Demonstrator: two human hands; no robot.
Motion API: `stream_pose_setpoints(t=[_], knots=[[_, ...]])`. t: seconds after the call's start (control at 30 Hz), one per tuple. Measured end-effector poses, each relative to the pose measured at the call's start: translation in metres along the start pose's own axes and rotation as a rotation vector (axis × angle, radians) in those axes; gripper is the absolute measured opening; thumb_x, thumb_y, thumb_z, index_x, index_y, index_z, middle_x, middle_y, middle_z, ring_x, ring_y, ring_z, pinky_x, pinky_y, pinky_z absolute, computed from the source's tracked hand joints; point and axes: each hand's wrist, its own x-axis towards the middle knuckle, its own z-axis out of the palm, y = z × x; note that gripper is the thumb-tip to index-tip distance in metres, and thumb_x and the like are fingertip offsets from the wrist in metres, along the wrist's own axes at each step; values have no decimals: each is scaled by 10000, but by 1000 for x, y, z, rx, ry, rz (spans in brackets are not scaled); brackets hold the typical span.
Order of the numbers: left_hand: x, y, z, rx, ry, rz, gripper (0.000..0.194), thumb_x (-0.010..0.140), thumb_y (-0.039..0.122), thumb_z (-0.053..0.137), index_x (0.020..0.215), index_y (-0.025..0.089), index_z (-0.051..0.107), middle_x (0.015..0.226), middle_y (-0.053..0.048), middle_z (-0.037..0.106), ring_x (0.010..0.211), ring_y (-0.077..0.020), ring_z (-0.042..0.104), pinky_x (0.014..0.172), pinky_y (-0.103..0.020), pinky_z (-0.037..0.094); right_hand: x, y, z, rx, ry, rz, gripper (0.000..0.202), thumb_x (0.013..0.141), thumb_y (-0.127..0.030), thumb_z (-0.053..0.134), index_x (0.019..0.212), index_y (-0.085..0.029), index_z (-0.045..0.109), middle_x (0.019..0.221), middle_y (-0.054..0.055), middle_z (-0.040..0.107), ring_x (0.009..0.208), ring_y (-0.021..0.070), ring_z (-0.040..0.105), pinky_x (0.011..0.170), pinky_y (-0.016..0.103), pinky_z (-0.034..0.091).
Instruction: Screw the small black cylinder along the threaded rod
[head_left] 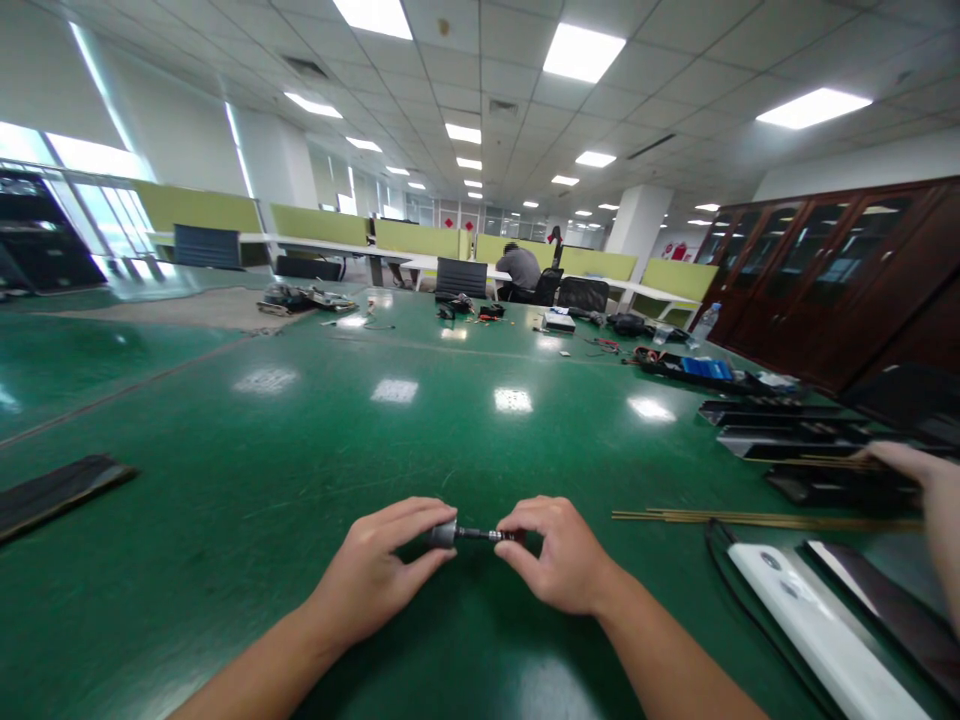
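Just above the green table [322, 440], near its front, my two hands face each other with a small dark shaft [476, 534] spanning the gap between them. My left hand [394, 560] pinches a short grey cylinder [443, 534] at the shaft's left end between thumb and fingers. At the other end, my right hand [559, 555] pinches a small dark part [508, 536] between thumb and index finger. The shaft lies level, and the dark part is mostly covered by my fingertips.
Thin brass rods [675, 516] and a white device [817, 620] with a black cable lie at the right. Another person's hand [907, 465] reaches in over black channels [795, 440]. A dark flat piece [60, 490] lies at the left; tools and cables are farther back.
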Motion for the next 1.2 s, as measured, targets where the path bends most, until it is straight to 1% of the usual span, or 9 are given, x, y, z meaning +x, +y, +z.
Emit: stream_pose_setpoints(t=[0.4, 0.7, 1.03, 1.2], knots=[[0, -1, 0, 8, -6, 0, 369, 861, 280, 719, 1216, 346, 646, 1172, 13, 695, 1071, -166, 667, 971, -311, 566, 0, 1, -1, -11, 1, -2, 92, 870, -242, 660, 910, -214, 738, 801, 4, 703, 747, 155, 635, 747, 283, 425], [0, -2, -1, 15, 14, -8, 373, 857, 292, 726, 1216, 356, 645, 1167, 23, 697, 1067, -156, 668, 974, -301, 567, 0, 1, -3, -25, 2, -11, 100, 873, -241, 654, 913, -210, 740, 801, 10, 705, 744, 158, 636, 753, 288, 426], [0, -1, -2, 0, 3, -7, 347, 871, 291, 706, 1214, 315, 658, 1164, -21, 697, 1069, -189, 670, 968, -339, 572, 0, -1, -6, -23, -2, -1, 106, 874, -238, 649, 908, -208, 745, 802, 19, 709, 746, 168, 639, 759, 296, 436], [1, -1, -3, -3, 2, -10, 355, 869, 284, 710, 1215, 333, 652, 1171, -2, 695, 1069, -175, 668, 970, -327, 568, 0, -1, -6, -23, -4, 0, 106, 874, -238, 651, 914, -212, 745, 802, 11, 708, 744, 162, 639, 758, 290, 436]])
